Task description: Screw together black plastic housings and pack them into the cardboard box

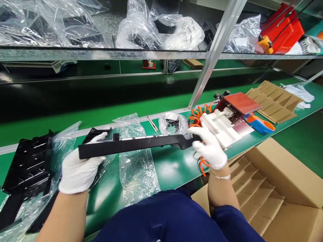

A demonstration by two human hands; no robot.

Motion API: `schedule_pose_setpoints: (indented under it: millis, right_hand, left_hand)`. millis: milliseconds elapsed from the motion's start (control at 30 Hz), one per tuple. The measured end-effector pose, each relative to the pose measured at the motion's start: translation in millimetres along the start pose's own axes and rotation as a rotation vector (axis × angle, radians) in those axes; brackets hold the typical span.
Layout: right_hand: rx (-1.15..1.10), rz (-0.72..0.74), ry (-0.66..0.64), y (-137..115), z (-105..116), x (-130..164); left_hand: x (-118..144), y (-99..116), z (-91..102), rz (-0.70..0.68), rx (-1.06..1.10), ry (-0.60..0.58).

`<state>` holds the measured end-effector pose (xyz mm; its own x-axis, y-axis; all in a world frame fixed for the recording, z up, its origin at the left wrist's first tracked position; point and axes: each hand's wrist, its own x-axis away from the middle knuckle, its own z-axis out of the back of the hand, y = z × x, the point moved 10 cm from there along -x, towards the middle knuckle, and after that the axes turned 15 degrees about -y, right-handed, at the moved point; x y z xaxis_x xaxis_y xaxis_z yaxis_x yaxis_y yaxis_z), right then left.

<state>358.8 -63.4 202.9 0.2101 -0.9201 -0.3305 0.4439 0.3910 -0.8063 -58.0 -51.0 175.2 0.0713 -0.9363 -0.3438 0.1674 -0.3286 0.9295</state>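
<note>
A long black plastic bar [136,144], matte and flat-faced with a stepped, narrowing right end, spans level between both gloved hands above the green bench [174,164]. The left hand [79,166], in a white fabric glove, is closed around the bar's left end, thumb on top. The right hand [208,146], gloved alike, grips the tapered right end with fingers curled over it. At lower right stands an open cardboard box [285,174] with stepped corrugated dividers inside. At far left lie glossy black moulded trays [27,164] half inside crinkled clear plastic. Beneath the bar lies an empty clear plastic bag [136,171]. Just beyond the right hand sits a white and red fixture [227,117] with a coiled orange hose [200,112].
</note>
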Motion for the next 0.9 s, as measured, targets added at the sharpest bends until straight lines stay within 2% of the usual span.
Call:
schedule_pose_setpoints:
  millis: [100, 233, 300, 433, 600, 667, 733, 900]
  right_hand:
    - [0.304, -0.018, -0.266, -9, -36, -21]
    - [0.264, 0.036, -0.435, -5, -56, -27]
    - [0.230, 0.005, -0.463, 3, -60, -27]
    - [0.179, -0.118, -0.394, 19, -58, -31]
    - [0.133, -0.049, -0.478, 13, -71, -32]
    - [0.079, -0.092, -0.391, 17, -67, -33]
    - [0.005, -0.151, -0.186, 24, -49, -31]
    - [-0.114, -0.145, 0.349, 39, 17, -2]
  left_hand:
    - [0, 5, -5.2, -0.037, 0.037, -0.029]
    - [0, 18, -4.0, -0.084, 0.014, -0.051]
    - [1, 21, -3.3, -0.086, 0.018, -0.055]
    - [1, 23, -4.8, -0.130, -0.013, -0.067]
    - [-3, 19, 4.2, -0.261, 0.048, -0.016]
    - [-5, 13, 3.6, -0.246, 0.069, -0.022]
    - [-6, 7, 1.7, -0.213, 0.114, -0.025]
    - [-7, -3, 9.3, -0.121, 0.202, 0.056]
